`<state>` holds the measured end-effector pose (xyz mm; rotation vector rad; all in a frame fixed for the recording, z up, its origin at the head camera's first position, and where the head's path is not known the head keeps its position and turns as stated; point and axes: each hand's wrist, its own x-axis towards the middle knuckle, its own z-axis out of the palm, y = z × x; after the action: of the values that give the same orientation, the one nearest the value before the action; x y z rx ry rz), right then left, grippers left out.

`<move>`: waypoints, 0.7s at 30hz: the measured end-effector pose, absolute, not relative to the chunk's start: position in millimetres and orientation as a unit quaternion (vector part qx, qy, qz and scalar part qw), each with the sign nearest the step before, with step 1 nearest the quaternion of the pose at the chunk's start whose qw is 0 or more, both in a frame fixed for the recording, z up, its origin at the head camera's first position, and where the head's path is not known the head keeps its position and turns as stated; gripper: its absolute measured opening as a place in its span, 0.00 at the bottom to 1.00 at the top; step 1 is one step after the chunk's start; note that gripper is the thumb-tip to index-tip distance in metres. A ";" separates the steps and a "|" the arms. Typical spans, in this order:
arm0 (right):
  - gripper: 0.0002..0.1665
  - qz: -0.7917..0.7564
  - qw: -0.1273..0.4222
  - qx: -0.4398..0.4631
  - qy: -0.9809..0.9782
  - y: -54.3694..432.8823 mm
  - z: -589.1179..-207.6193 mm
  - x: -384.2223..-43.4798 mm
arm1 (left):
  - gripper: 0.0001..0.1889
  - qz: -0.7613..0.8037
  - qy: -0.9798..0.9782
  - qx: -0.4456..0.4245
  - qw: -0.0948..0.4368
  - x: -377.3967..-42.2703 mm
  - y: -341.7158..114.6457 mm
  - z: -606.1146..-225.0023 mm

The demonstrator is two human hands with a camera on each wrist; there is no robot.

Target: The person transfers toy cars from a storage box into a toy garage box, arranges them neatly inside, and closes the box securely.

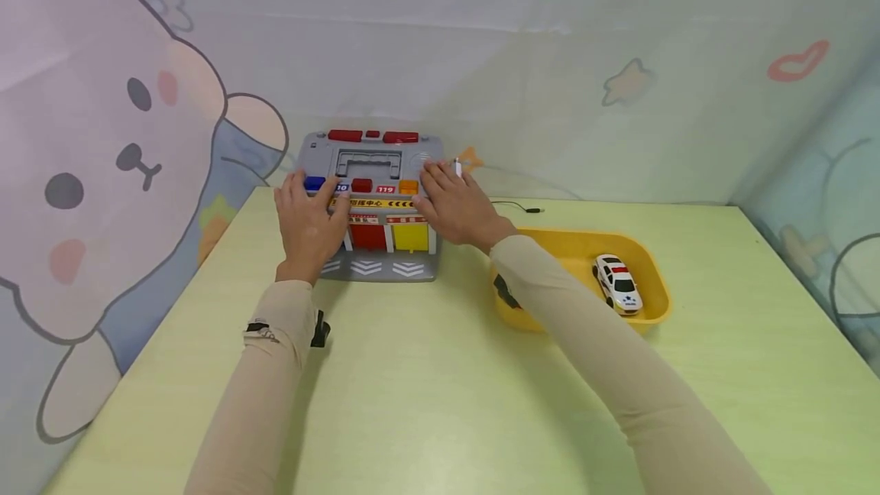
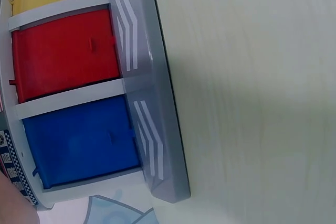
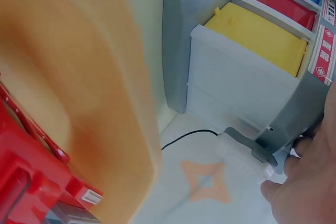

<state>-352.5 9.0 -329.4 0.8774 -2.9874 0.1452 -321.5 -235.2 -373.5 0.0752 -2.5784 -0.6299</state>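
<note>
Surface: a pale yellow-green tabletop with faint grain, its back edge meeting the backdrop.
Backdrop: pale printed fabric, lightly creased, behind the surface and along its right side; a large white cartoon animal fills the left, with hearts, a star and a flower elsewhere.
Toy station: a grey plastic box-shaped garage with blue, red and yellow doors, upright near the back of the surface, left of centre.
Left hand: spread fingers resting on the station's top front left, unclenched.
Right hand: extended fingers lying over its top right corner, unclenched.
Yellow plastic tray: right of the station, holding a white toy police car and a red plastic toy.
Black cable: on the surface behind the tray.
</note>
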 end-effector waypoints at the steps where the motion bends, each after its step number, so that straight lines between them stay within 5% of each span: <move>1: 0.39 0.045 0.013 0.283 -0.958 8.4 -329.4 -352.5 | 0.28 -0.229 -0.944 0.027 0.238 -321.0 -236.1 -373.0; 21: 0.39 0.040 0.009 0.278 -0.960 -7.0 -335.9 -352.0 | 0.29 -0.211 -0.957 -0.005 0.197 -313.5 -257.8 -367.6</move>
<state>-352.0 -7.0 -335.9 0.8677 -2.9979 0.1255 -313.5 -257.8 -367.6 -0.0151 -2.6799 -0.5914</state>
